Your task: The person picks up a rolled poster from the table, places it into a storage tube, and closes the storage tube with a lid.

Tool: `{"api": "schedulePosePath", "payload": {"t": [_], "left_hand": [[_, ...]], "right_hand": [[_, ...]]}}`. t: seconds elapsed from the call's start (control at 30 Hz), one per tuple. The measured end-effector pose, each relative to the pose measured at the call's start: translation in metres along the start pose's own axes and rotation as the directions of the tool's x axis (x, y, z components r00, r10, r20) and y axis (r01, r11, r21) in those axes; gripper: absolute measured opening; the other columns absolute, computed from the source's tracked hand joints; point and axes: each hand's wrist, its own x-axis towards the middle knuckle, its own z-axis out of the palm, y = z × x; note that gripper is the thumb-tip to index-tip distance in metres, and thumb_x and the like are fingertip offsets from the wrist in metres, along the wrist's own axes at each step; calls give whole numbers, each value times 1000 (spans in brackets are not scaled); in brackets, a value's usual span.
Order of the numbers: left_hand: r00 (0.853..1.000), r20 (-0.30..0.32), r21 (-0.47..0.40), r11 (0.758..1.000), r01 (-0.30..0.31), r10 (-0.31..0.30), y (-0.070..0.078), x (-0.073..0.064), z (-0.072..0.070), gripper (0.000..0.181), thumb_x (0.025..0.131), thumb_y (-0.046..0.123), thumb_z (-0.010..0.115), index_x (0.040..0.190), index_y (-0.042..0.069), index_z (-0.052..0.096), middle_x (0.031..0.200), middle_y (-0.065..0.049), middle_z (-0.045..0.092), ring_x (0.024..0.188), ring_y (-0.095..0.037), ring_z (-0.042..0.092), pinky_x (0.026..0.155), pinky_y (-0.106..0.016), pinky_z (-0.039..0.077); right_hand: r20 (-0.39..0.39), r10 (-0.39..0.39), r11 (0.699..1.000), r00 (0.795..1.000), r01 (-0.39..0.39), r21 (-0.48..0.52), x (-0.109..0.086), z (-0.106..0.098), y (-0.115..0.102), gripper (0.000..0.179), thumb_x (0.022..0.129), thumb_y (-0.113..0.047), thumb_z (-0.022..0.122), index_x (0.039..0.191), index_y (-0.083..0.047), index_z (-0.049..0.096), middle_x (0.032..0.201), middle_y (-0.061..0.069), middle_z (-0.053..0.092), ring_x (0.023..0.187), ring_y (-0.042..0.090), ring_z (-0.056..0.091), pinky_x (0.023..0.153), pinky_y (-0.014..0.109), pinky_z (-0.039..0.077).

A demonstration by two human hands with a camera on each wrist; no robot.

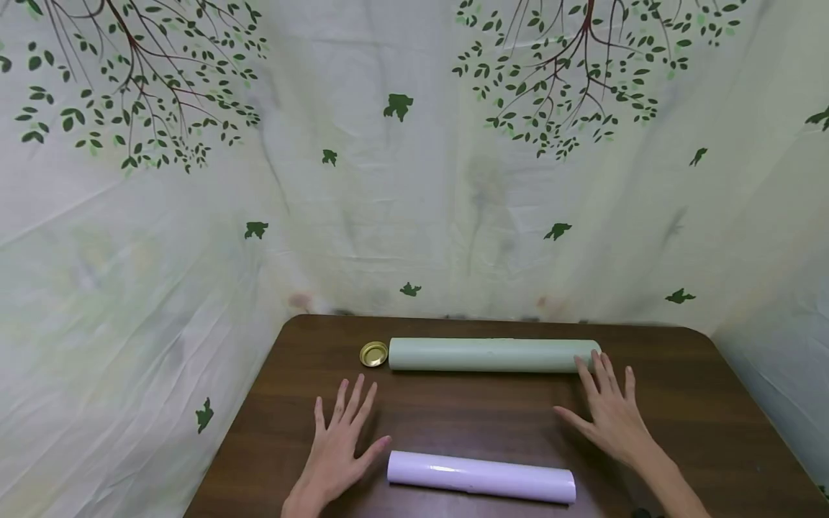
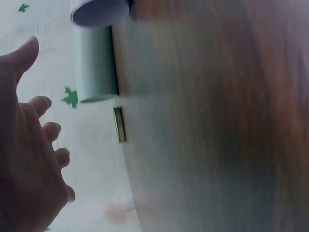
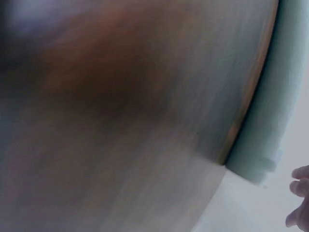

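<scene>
Two tubes lie crosswise on the brown wooden table (image 1: 466, 417). The longer, pale green tube (image 1: 486, 355) is toward the back, and a shorter lilac tube (image 1: 479, 476) is near the front. At the green tube's left end lies a small round gold lid (image 1: 373, 354). My left hand (image 1: 340, 446), fingers spread, is just left of the lilac tube, its thumb close to that tube's end. With spread fingers too, my right hand (image 1: 612, 414) overlaps the right end of the green tube in the head view. Neither hand holds anything.
A whitish cloth (image 1: 414, 201) printed with branches and green leaves hangs behind the table and along both sides. A small dark object (image 1: 641, 513) shows at the bottom edge, beside the right forearm.
</scene>
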Motion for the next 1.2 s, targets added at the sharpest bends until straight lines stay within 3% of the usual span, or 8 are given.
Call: {"api": "schedulePosePath", "payload": {"t": [0.13,0.23,0.3,0.5,0.8,0.9,1.03,1.2], "left_hand": [[999,18,-25,999,-42,43,13,1,3,91,93,50,69,167,29,19,176,-1,11,163,-31,7,124,-59,-20],[993,31,-31,993,-113,114,25,4,5,92,94,52,68,167,28,18,176,-1,11,163,-32,9,119,-42,-31],[984,27,-7,984,-177,177,34,6,7,91,95,58,64,167,26,19,175,-2,14,162,-35,14,118,-37,-33],[952,20,98,946,-307,307,54,9,18,88,98,72,47,166,21,26,174,-5,20,156,-39,28,121,-40,-31],[929,58,155,916,-370,365,73,10,34,92,93,72,58,164,19,32,172,-5,26,157,-35,30,124,-43,-26],[922,76,161,908,-386,379,77,8,39,91,93,71,57,163,18,34,171,-5,28,155,-35,33,128,-53,-1],[913,133,139,904,-403,387,82,5,42,87,96,69,55,162,16,35,171,-7,30,154,-36,36,114,-62,34],[902,190,86,908,-410,389,85,4,44,84,99,67,52,163,15,33,169,-10,32,154,-37,35,112,-64,39]], "right_hand": [[-6,-28,1000,1000,28,-2,12,5,-4,101,89,-66,67,161,-5,31,164,35,26,154,49,22,123,71,0],[-22,-43,999,999,43,-9,18,7,-5,103,87,-69,67,161,-5,32,164,35,26,153,49,24,122,73,5],[-32,-54,998,998,54,-17,24,8,-6,105,86,-70,67,161,-6,31,164,34,26,153,48,25,120,73,8],[-8,-90,995,996,90,-32,45,11,-8,108,86,-72,66,164,-11,24,165,33,25,153,49,26,120,74,11],[9,-114,993,993,114,-37,69,19,-12,108,83,-68,72,161,-8,29,163,34,28,151,51,27,117,75,16],[38,-99,994,994,101,-44,74,23,-13,108,83,-68,72,161,-7,28,163,35,27,151,51,26,118,75,13],[87,-85,995,993,89,-41,81,27,-15,108,83,-67,73,161,-6,30,164,35,26,153,51,23,119,75,9],[125,-81,996,989,84,-18,87,33,-16,110,82,-69,73,161,-7,30,164,35,25,154,51,19,120,75,5]]}}
